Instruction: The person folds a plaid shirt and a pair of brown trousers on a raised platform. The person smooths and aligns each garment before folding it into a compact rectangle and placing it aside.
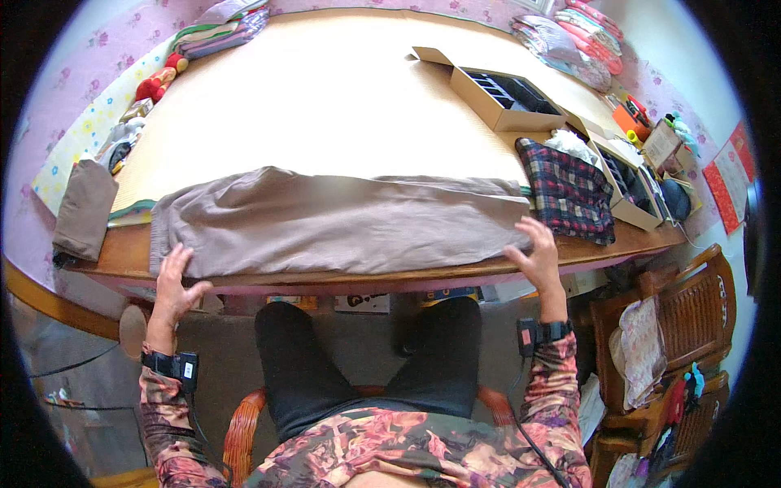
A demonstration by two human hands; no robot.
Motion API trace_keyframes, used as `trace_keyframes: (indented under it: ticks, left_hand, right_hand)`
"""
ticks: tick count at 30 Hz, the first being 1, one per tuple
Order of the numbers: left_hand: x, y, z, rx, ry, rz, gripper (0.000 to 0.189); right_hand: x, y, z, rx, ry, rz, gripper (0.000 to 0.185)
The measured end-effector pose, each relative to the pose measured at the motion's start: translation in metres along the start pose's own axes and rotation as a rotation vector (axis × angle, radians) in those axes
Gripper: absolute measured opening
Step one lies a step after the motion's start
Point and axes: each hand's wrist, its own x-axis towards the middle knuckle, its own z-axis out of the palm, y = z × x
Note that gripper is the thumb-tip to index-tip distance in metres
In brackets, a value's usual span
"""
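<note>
A pair of grey-brown trousers (pixel 348 222), folded lengthwise, lies along the front edge of the mat-covered bed platform. Its elastic-looking end is at the left and its narrower end at the right. My left hand (pixel 176 283) is at the lower left corner of the cloth, fingers spread, holding nothing. At the right end, my right hand (pixel 537 251) has its fingers apart over or against the cloth's edge; whether it touches cannot be told. A folded grey-brown garment (pixel 88 207) rests at the far left, and a folded plaid cloth (pixel 568 190) lies right of the trousers.
Two open cardboard boxes, one farther back (pixel 476 100) and one at right (pixel 640 213), hold dark items. Folded bedding (pixel 589 43) is stacked at the back right, more bedding (pixel 226 27) at the back left. A wooden chair (pixel 695 311) stands at right.
</note>
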Motion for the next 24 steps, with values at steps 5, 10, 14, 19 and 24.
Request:
trace_keyframes:
  ticks: [5,10,14,19,24]
  left_hand:
    - [0.0,0.003,0.02,0.192,0.126,0.192,0.065]
    - [-0.005,-0.019,0.01,-0.043,0.344,0.189,0.041]
    - [-0.013,-0.016,-0.006,-0.038,0.405,0.041,0.01]
    - [-0.002,-0.001,-0.043,-0.3,0.281,0.004,0.01]
    - [0.012,0.003,-0.07,-0.275,-0.077,-0.084,0.034]
  right_hand:
    - [-0.04,0.011,-0.002,-0.034,-0.045,-0.035,0.049]
    - [-0.028,0.008,0.001,-0.017,-0.055,-0.089,0.032]
    - [-0.01,0.01,0.01,-0.194,-0.058,-0.151,0.01]
    - [0.018,0.012,-0.006,-0.231,-0.027,-0.1,0.006]
    - [0.058,0.012,-0.036,0.141,0.087,0.073,0.008]
